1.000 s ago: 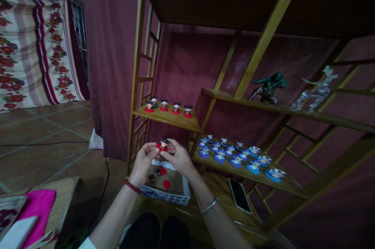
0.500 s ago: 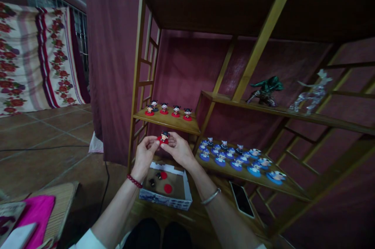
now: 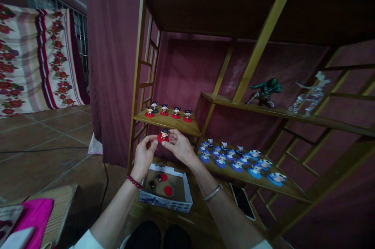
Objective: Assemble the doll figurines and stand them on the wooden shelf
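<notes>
A small black-haired figurine on a round red base [image 3: 164, 135] is held upright between my two hands, just in front of the small left shelf [image 3: 168, 122]. My left hand [image 3: 145, 154] pinches the base's left edge with thumb and fingers. From the other side, my right hand [image 3: 181, 148] grips it, the thumb at the front of the base. Several similar figurines [image 3: 176, 112] stand on that shelf. Below my hands sits an open cardboard box [image 3: 187, 192], with red discs [image 3: 168, 190] and small dark pieces [image 3: 151, 184] in it.
On the lower right shelf stand several blue-based figurines [image 3: 236, 164]. A green-and-brown figure [image 3: 266, 92] and a clear deer ornament [image 3: 309, 94] occupy the shelf above. A phone [image 3: 242, 201] lies right of the box. Wooden uprights [image 3: 137, 85] frame the left side.
The figurine has risen very slightly in my hands, and my right fingers have shifted a little around it. The box and shelf figurines stay as they were.
</notes>
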Motion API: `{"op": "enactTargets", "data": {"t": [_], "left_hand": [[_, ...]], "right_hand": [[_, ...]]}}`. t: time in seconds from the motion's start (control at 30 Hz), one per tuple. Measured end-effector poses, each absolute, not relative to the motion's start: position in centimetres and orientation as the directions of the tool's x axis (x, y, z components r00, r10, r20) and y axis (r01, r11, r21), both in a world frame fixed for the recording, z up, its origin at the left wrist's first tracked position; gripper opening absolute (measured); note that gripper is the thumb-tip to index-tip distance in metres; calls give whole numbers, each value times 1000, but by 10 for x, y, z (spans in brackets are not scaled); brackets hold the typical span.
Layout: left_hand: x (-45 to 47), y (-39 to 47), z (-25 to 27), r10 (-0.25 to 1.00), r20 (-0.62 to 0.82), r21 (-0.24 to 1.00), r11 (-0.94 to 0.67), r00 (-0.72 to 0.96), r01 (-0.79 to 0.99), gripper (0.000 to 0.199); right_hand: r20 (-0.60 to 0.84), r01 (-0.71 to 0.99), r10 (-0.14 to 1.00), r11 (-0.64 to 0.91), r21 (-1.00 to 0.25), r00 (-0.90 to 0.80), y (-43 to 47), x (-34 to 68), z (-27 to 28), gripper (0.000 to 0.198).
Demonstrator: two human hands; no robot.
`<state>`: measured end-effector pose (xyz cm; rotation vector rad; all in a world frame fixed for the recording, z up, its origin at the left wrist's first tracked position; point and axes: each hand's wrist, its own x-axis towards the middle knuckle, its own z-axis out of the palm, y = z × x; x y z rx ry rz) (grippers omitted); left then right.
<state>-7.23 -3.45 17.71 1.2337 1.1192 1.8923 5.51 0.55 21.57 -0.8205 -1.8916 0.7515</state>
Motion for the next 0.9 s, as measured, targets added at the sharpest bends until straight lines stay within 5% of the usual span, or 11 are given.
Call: {"op": "enactTargets", "data": {"t": [0.43, 0.9], "left_hand": [[-71, -31, 188, 796, 457, 859, -511, -397, -35, 21], [-76, -20, 202, 733, 538, 825, -560, -416, 81, 21]], "right_hand": [[477, 130, 784, 563, -816, -398, 8, 52, 224, 43], [488, 223, 785, 590, -776, -381, 9, 49, 252, 39]]}}
